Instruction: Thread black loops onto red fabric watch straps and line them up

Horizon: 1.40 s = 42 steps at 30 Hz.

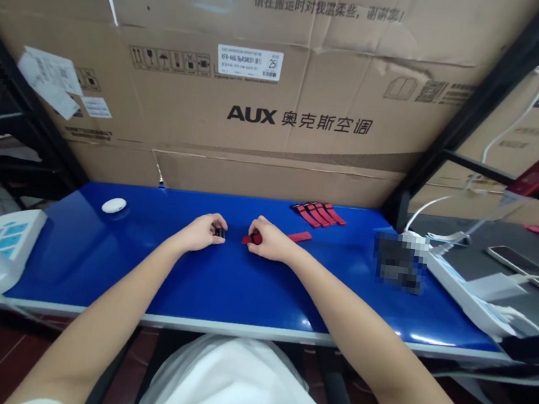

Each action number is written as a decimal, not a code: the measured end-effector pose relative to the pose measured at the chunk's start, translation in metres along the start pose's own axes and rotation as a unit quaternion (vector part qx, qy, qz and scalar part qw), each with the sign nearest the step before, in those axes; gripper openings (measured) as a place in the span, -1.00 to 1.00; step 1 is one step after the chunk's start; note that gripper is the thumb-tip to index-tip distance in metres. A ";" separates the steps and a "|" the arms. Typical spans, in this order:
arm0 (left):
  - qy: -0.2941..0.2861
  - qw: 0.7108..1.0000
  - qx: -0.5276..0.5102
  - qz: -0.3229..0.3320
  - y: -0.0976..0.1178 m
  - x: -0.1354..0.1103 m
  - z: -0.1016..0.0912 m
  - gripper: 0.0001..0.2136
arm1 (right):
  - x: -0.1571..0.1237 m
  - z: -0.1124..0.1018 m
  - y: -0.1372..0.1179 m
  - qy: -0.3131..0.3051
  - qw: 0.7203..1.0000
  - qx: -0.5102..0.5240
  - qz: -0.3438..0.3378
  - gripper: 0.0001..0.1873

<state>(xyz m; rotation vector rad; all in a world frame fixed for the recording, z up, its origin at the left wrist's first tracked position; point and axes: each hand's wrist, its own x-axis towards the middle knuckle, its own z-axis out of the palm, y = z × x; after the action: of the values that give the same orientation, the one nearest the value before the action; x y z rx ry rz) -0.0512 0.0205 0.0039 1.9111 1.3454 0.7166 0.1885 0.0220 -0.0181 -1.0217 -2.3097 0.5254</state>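
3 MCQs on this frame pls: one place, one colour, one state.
1. Where is the white oval object?
A. back left of the blue table
B. front right
C. under the right hand

2. What colour are the straps piled at the back?
A. green
B. red
C. yellow

3. What is the left hand doing?
A. lying flat and open
B. raised off the table
C. closed on a small black piece

Key: 1 A, it lies near the far left corner. 2 B, same red as the strap in the right hand. 3 C, fingers curl round it.
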 end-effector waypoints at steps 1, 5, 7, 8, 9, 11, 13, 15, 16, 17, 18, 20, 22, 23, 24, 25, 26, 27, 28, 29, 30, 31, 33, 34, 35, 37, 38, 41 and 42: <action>-0.003 1.000 -0.022 0.007 0.001 0.001 0.005 -0.77 | 0.000 0.000 0.002 0.004 1.000 -0.003 -0.006 -0.76; 0.004 0.994 -0.106 0.006 0.004 0.004 0.023 -0.76 | 0.002 0.000 0.010 0.015 1.000 0.000 -0.014 -0.80; 0.008 0.989 -0.149 -0.005 0.005 0.004 0.028 -0.72 | 0.003 0.000 0.012 0.012 1.000 0.011 0.001 -0.87; 0.009 0.985 -0.172 -0.009 0.005 0.004 0.030 -0.71 | 0.003 -0.001 0.011 0.012 1.000 0.021 0.006 -0.90; 0.011 0.981 -0.195 -0.010 0.006 0.004 0.032 -0.71 | 0.003 -0.003 0.011 0.017 0.999 0.034 0.008 -0.92; 0.011 0.971 -0.239 -0.005 0.007 0.004 0.033 -0.69 | 0.003 -0.008 0.008 0.037 0.996 0.083 0.004 -0.90; 0.010 0.959 -0.284 0.003 0.009 0.003 0.034 -0.66 | 0.004 -0.013 0.004 0.066 0.983 0.170 0.015 -0.84; 0.017 0.946 -0.324 0.007 0.012 0.003 0.034 -0.63 | 0.004 -0.017 0.000 0.085 0.957 0.273 0.042 -0.78; 0.023 0.940 -0.340 0.009 0.013 0.002 0.034 -0.62 | 0.004 -0.018 -0.001 0.086 0.943 0.316 0.056 -0.76; 0.030 0.936 -0.351 0.010 0.015 0.002 0.033 -0.61 | 0.004 -0.018 -0.002 0.080 0.933 0.344 0.068 -0.75; 0.033 0.933 -0.359 0.011 0.016 0.002 0.033 -0.60 | 0.004 -0.017 -0.003 0.067 0.928 0.359 0.077 -0.75; 0.028 0.929 -0.368 0.014 0.017 0.001 0.033 -0.57 | 0.003 -0.015 -0.003 0.029 0.932 0.349 0.089 -0.76; 0.020 0.931 -0.364 0.014 0.017 0.001 0.034 -0.53 | 0.002 -0.013 -0.003 -0.001 0.944 0.316 0.090 -0.79; 0.018 0.934 -0.358 0.013 0.017 0.001 0.034 -0.53 | 0.002 -0.012 -0.003 -0.009 0.951 0.298 0.085 -0.81; 0.018 0.936 -0.352 0.011 0.017 0.001 0.034 -0.53 | 0.002 -0.011 -0.004 -0.012 0.957 0.280 0.077 -0.82; 0.018 0.937 -0.348 0.009 0.017 0.001 0.035 -0.55 | 0.002 -0.011 -0.004 -0.011 0.962 0.264 0.068 -0.83; 0.018 0.938 -0.347 0.006 0.017 0.000 0.036 -0.57 | 0.002 -0.011 -0.004 -0.007 0.967 0.249 0.058 -0.83; 0.017 0.937 -0.349 0.004 0.017 0.000 0.037 -0.59 | 0.002 -0.011 -0.005 -0.003 0.970 0.238 0.047 -0.83; 0.016 0.936 -0.352 0.001 0.017 0.000 0.038 -0.61 | 0.002 -0.012 -0.005 0.001 0.973 0.230 0.035 -0.83; 0.016 0.934 -0.357 -0.001 0.018 0.000 0.038 -0.62 | 0.002 -0.013 -0.006 0.004 0.974 0.225 0.024 -0.83; 0.015 0.932 -0.363 -0.003 0.018 0.000 0.039 -0.63 | 0.002 -0.013 -0.006 0.006 0.975 0.223 0.017 -0.82; 0.014 0.929 -0.370 -0.005 0.018 0.001 0.039 -0.63 | 0.003 -0.014 -0.006 0.008 0.975 0.223 0.012 -0.82; 0.015 0.923 -0.385 -0.010 0.018 0.001 0.038 -0.62 | 0.003 -0.015 -0.005 0.018 0.975 0.220 0.013 -0.82; 0.016 0.920 -0.392 -0.012 0.018 0.001 0.037 -0.62 | 0.003 -0.015 -0.004 0.024 0.976 0.216 0.015 -0.82; 0.016 0.917 -0.398 -0.012 0.018 0.001 0.036 -0.62 | 0.003 -0.015 -0.004 0.028 0.977 0.211 0.017 -0.83; 0.015 0.913 -0.407 -0.011 0.018 0.001 0.035 -0.62 | 0.003 -0.015 -0.002 0.030 0.978 0.204 0.019 -0.83; 0.015 0.912 -0.410 -0.010 0.018 0.001 0.035 -0.62 | 0.003 -0.014 -0.001 0.029 0.979 0.203 0.019 -0.83; 0.008 0.912 -0.410 -0.014 0.020 -0.001 0.036 -0.62 | 0.004 -0.011 0.000 0.027 0.976 0.215 0.016 -0.83; 0.006 0.912 -0.410 -0.015 0.021 -0.001 0.037 -0.62 | 0.004 -0.010 0.000 0.027 0.974 0.224 0.015 -0.83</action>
<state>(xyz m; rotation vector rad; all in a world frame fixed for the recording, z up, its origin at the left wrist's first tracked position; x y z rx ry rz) -0.0121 0.0067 -0.0023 1.2014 0.8564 1.0661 0.1925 0.0260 -0.0089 -0.8348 -1.9979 0.9651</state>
